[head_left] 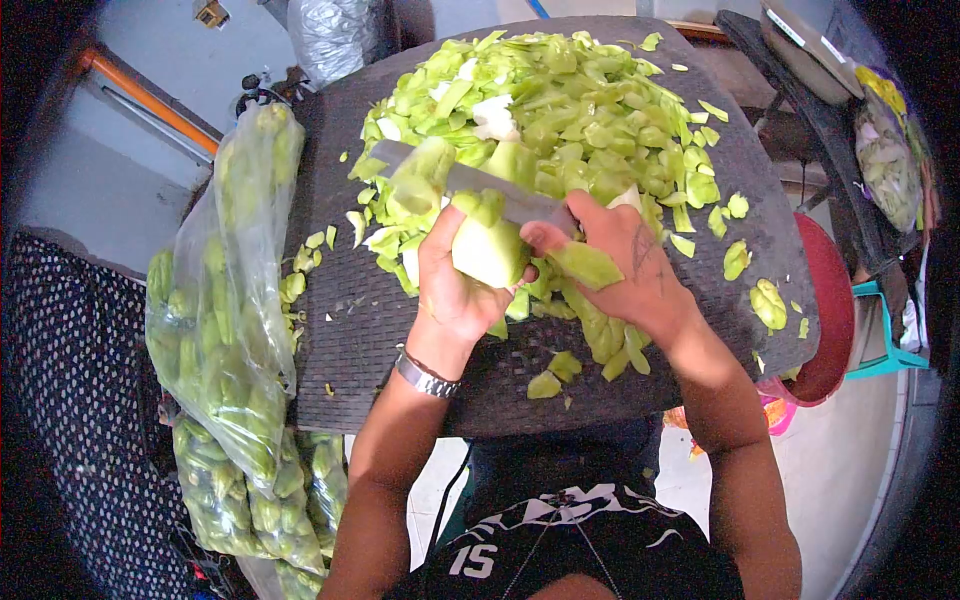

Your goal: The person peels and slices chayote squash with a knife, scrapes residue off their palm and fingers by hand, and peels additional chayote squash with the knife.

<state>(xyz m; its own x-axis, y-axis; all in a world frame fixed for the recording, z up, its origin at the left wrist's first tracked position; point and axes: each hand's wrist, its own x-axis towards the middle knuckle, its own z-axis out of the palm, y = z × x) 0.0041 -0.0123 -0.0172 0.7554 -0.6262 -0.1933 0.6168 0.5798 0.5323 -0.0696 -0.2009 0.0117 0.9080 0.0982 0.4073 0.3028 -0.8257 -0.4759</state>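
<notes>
My left hand [450,285], with a metal watch at the wrist, is wrapped round a pale green, partly peeled chayote [488,248]. A wide knife blade [515,200] lies across the top of the chayote. My right hand [625,255] is closed at the blade's right end; the handle is hidden in it. A strip of green peel [588,264] lies against my right thumb and fingers. Behind both hands a large heap of green peels and slices [610,115] covers the middle and back of the dark woven table [340,330].
Clear plastic bags of chayotes [225,330] stand left of the table. A red tub [825,310] and a turquoise stool [885,335] are at the right. A silvery plastic bag [335,40] is behind the table. Loose peels lie near the table's right edge.
</notes>
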